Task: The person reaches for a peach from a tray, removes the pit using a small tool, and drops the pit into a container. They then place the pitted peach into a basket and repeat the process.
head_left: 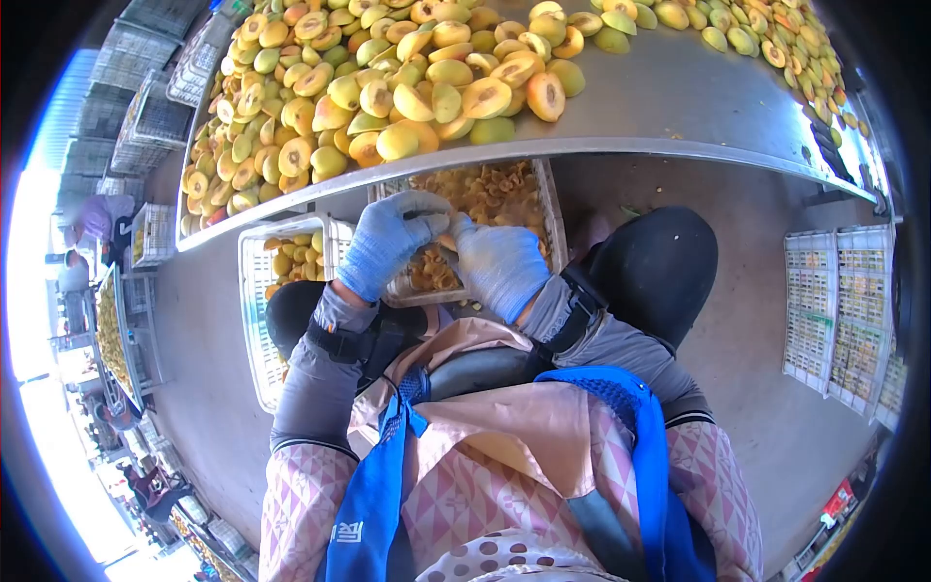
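Observation:
My left hand (393, 241), in a pale blue glove, is closed with its fingers curled toward the other hand. My right hand (502, 264), gloved alike, is closed too, its fingertips meeting the left ones. Between them shows a small part of an orange-yellow peach piece (447, 240), mostly covered by the fingers. Any tool in the right hand is hidden. Below both hands stands a crate (555, 215) holding brownish-orange scraps (490, 194). To the left, a white basket (254, 291) contains yellow peach halves (296, 257).
A metal table (659, 107) runs across the front, heaped with peach halves (388, 87), some showing pits. Its raised edge lies just beyond my hands. White crates (839, 310) stand at right, more stacked crates (155, 112) at left. A person (97, 218) is at the far left.

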### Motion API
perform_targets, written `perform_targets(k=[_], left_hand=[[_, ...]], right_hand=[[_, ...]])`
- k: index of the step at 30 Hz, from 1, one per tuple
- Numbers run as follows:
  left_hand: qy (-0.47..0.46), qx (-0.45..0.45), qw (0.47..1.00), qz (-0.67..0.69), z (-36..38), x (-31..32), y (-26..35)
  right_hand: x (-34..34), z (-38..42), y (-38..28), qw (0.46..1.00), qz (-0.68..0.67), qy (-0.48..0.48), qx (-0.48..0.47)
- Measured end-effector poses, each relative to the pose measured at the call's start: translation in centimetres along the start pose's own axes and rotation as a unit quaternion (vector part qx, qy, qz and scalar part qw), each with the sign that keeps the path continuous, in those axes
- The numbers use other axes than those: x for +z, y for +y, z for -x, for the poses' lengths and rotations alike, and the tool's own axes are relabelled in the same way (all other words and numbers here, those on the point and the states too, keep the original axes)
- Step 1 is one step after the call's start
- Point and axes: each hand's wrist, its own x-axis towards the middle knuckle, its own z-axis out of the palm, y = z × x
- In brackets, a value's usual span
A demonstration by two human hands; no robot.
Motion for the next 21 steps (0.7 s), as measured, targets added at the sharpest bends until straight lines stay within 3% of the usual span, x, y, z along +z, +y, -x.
perform_targets(k=[4,7,12,14,16,19,21], left_hand=[[-0.041,-0.040,0.995,0.079,-0.7,-1.6,-0.1],[-0.056,-0.094,0.981,0.159,-1.2,-1.8,-0.7],[-0.031,-0.097,0.982,0.161,-2.0,-3.6,-1.3],[0.011,0.007,0.995,-0.096,-2.6,-3.7,-1.4],[0.080,0.157,0.921,-0.348,-2.9,-3.9,0.0],[0.262,0.117,0.883,-0.371,-4.9,-3.3,3.4],[0.274,0.142,0.856,-0.415,-6.9,-4.1,2.6]], right_hand=[[-1.1,-0.2,0.6,0.995,-0.091,0.020,-0.040],[-1.2,0.2,0.7,0.998,-0.022,0.023,-0.048],[-1.8,0.1,0.8,0.994,-0.088,0.060,0.037],[-2.4,0.0,0.9,0.990,-0.103,0.080,0.058],[-2.7,0.1,0.9,0.988,-0.121,0.075,0.060],[-1.4,0.1,1.0,0.981,-0.157,0.099,0.050],[-2.1,0.1,0.8,0.982,-0.162,0.093,0.038]])
